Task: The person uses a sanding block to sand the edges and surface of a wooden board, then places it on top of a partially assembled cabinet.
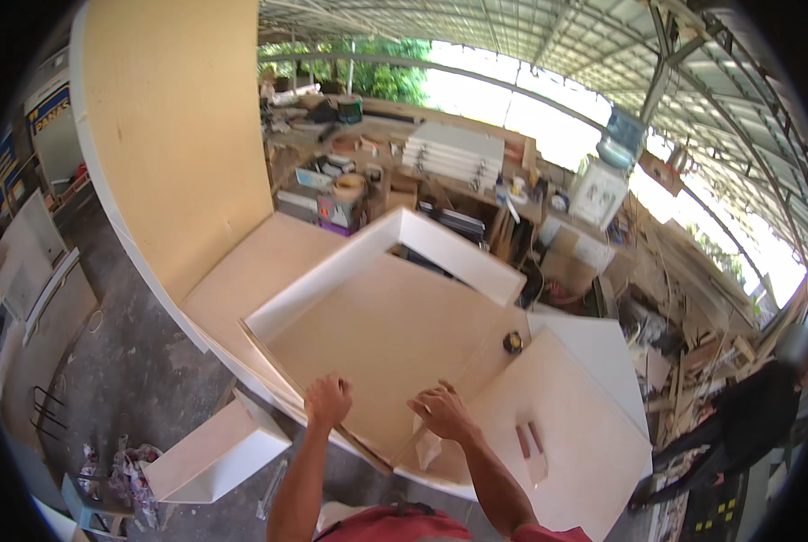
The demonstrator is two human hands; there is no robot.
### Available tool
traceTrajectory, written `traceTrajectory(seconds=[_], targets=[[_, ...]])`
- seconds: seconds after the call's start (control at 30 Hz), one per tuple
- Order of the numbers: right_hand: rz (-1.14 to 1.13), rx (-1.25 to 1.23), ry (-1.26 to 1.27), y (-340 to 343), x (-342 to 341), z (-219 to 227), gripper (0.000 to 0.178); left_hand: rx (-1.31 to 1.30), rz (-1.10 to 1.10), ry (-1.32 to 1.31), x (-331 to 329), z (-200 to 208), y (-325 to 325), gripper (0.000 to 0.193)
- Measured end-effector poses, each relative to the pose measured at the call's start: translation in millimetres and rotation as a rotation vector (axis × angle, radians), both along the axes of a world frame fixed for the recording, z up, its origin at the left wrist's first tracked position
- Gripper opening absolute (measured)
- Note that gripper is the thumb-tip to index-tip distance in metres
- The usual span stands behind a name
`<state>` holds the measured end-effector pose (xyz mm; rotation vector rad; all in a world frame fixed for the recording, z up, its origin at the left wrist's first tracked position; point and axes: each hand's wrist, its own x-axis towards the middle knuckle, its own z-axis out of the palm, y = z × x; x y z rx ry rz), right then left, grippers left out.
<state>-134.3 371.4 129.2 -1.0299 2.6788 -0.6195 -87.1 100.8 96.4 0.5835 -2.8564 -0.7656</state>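
Note:
A shallow open wooden box (368, 307) with white-faced sides and a bare-wood inside lies in front of me, turned at an angle. My left hand (329, 402) is closed over the box's near-left edge, and its fingertips are partly hidden. Over the near-right part of the box hovers or rests my right hand (444, 411), fingers apart and bent; whether it touches the wood I cannot tell. Below its wrist lies a pale scrap (428, 449) of unclear kind. A wide pale board (575, 406) extends to the right, bearing two dark reddish strips (530, 440).
A black tape measure (512, 342) lies by the box's right side. A tall panel (173, 117) stands at left. A small white-sided box (219, 452) sits on the floor. Behind are a cluttered bench (386, 172) and a water dispenser (600, 191). A dark-clothed person (747, 415) is at right.

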Motion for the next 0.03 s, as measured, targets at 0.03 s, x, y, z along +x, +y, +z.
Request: traceTrajectory(seconds=[0.03], targets=[[0.0,0.005,0.048,-1.1,13.3,-1.6,0.041,0.007,0.004,-0.034,2.8,-2.0,-1.7,0.032]])
